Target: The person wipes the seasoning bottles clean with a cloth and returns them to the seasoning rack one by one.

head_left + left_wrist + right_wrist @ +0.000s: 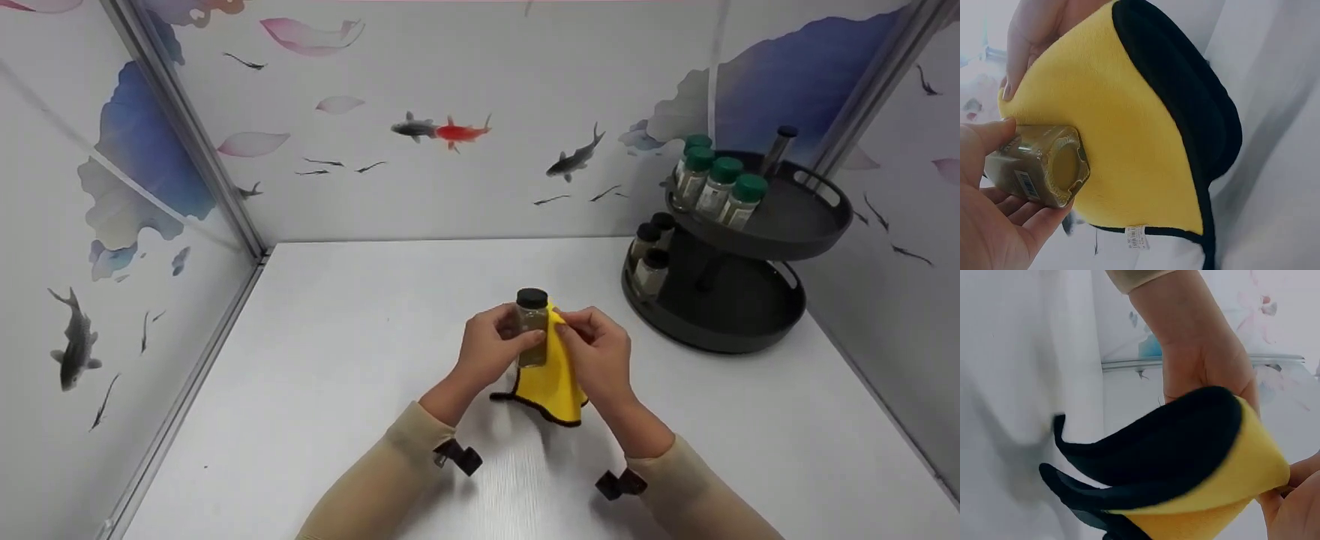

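Note:
A glass spice jar (pixel 533 324) with a black lid stands upright above the table, gripped between the thumb and fingers of my left hand (pixel 491 346). In the left wrist view the base of the jar (pixel 1064 169) shows, with a barcode label on its side. My right hand (pixel 604 358) pinches the upper edge of a yellow cloth (pixel 551 386) with black trim and a dark reverse side. The cloth hangs down right beside the jar. In the right wrist view the folded cloth (pixel 1264 455) hides the jar.
A black two-tier round rack (pixel 720 337) stands at the right rear. Its upper tier bears several green-lidded jars (pixel 724 184) and one black-lidded jar (pixel 778 150); black-lidded jars (pixel 651 271) stand on the lower tier. Printed panels (pixel 450 202) enclose the white table (pixel 337 360).

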Tool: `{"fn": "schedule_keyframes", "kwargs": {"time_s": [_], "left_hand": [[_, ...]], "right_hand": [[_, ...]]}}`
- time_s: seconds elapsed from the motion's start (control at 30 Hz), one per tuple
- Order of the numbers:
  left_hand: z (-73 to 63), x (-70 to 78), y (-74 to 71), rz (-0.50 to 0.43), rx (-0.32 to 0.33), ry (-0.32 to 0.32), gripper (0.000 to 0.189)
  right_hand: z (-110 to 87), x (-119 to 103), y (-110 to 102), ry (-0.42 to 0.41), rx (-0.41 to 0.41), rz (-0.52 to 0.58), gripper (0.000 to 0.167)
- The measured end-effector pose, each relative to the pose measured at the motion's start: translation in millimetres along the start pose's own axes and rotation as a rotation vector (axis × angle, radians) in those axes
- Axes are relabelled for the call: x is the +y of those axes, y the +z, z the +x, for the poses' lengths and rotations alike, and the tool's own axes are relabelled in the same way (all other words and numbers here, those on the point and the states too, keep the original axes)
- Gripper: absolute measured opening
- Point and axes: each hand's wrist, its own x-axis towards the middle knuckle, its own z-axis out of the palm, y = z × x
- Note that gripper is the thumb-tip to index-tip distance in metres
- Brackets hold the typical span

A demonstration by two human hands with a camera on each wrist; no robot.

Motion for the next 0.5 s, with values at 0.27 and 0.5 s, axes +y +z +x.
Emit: {"fn": "schedule_keyframes", "kwargs": {"time_s": [0.27,0.5], "left_hand": [[-5.4,6.2,4.2,0.014,-0.087,0.063,0.042],[-2.6,4.0,0.5,-0.001,-0.063,0.089,0.043]], "right_hand": [[10.2,5.9,-6.3,-0.006,0.016,-0.038,0.009],[4.9,6.6,-0.6,-0.112,0.036,-0.089,0.008]]}}
